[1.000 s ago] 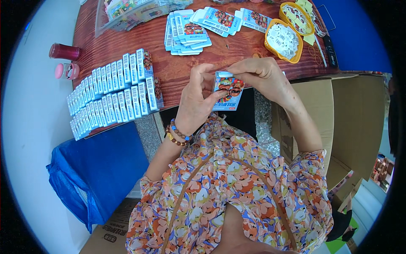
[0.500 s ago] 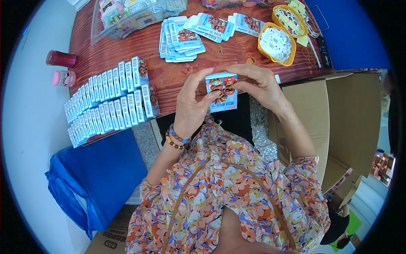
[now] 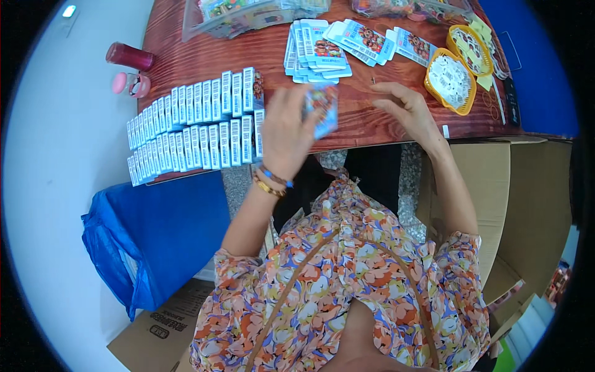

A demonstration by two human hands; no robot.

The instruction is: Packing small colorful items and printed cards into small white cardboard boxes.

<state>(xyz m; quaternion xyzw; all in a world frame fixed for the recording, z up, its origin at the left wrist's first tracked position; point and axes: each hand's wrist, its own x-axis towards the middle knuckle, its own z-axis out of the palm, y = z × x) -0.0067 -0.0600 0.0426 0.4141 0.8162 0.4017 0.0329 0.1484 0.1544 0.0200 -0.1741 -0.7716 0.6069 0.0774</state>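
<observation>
My left hand grips a small light-blue printed box above the table's near edge, its fingers and the box smeared by motion. To the right, my right hand hovers with thumb and fingers apart, holding nothing. Left of my left hand stand two rows of upright blue-and-white boxes, packed side by side with striped codes on their narrow sides. Beyond my hands lies a pile of flat blue cartons, with more flat cartons fanned out to its right.
Yellow baskets hold white pieces and paper slips at the right. Clear plastic bins stand at the back. A dark red jar is at far left. Below the table are a blue bag and an open cardboard box.
My right hand has let go of the box and drawn away to the right. My left hand has carried the box left, toward the rows. The whole view has shifted.
</observation>
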